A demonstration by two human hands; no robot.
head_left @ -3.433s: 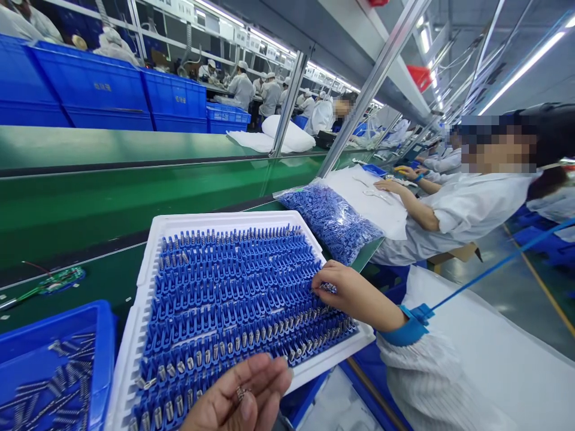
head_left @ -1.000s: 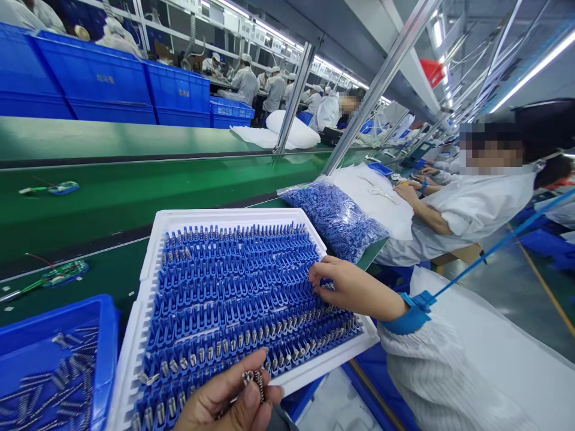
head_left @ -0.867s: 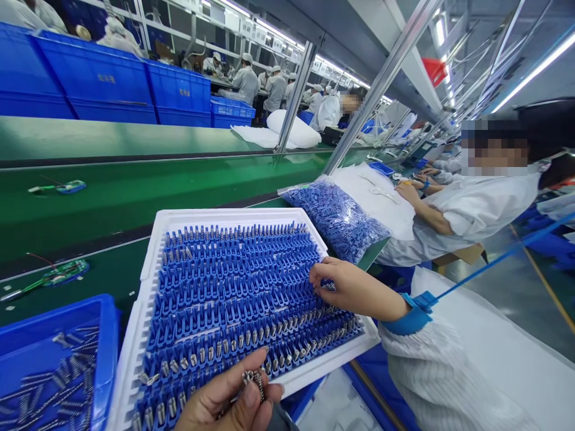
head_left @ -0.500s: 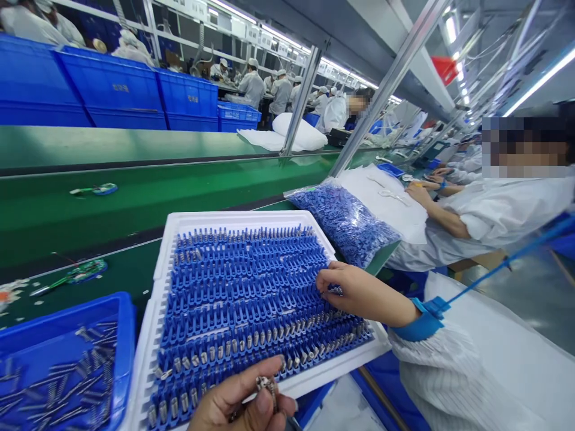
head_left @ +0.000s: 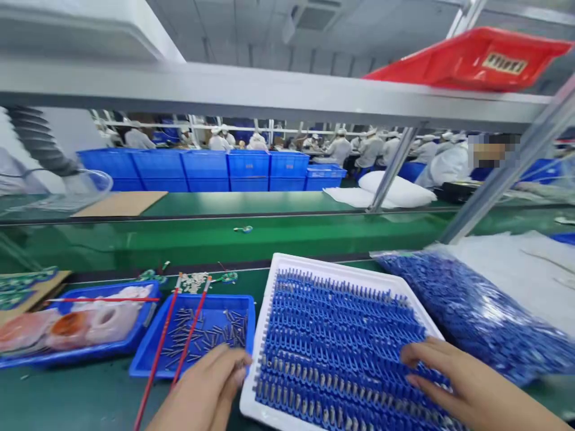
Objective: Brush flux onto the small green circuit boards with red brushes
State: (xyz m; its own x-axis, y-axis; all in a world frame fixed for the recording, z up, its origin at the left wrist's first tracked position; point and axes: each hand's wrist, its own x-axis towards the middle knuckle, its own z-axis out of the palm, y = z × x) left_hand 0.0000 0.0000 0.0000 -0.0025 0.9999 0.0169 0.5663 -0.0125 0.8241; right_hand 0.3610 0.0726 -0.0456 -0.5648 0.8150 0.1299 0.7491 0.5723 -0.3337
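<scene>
In the head view my left hand [head_left: 204, 389] is at the left edge of a white foam tray [head_left: 254, 389], beside a shallow blue tray [head_left: 148, 359] of loose metal springs [head_left: 204, 338]. Its fingers are curled together around small metal springs, mostly hidden by the fingers. My right hand [head_left: 449, 377] reaches over the foam tray's right side, thumb and forefinger apart, near the rows of blue plastic clips [head_left: 332, 332]. Nothing shows between those fingers. Silvery springs sit in the clips of the front rows; the middle rows look plain blue.
A clear bag of blue plastic pieces [head_left: 476, 305] lies right of the foam tray. Two red sticks [head_left: 157, 353] lean across the spring tray. Another blue tray [head_left: 81, 353] holds wrapped parts. A shelf [head_left: 269, 90] carrying a red bin [head_left: 471, 60] spans overhead. People work beyond the green line.
The view has swung left and levelled out, bringing the spring tray fully into sight. My left hand has gone from in front of the clips to the tray's left edge. My right fingers have spread.
</scene>
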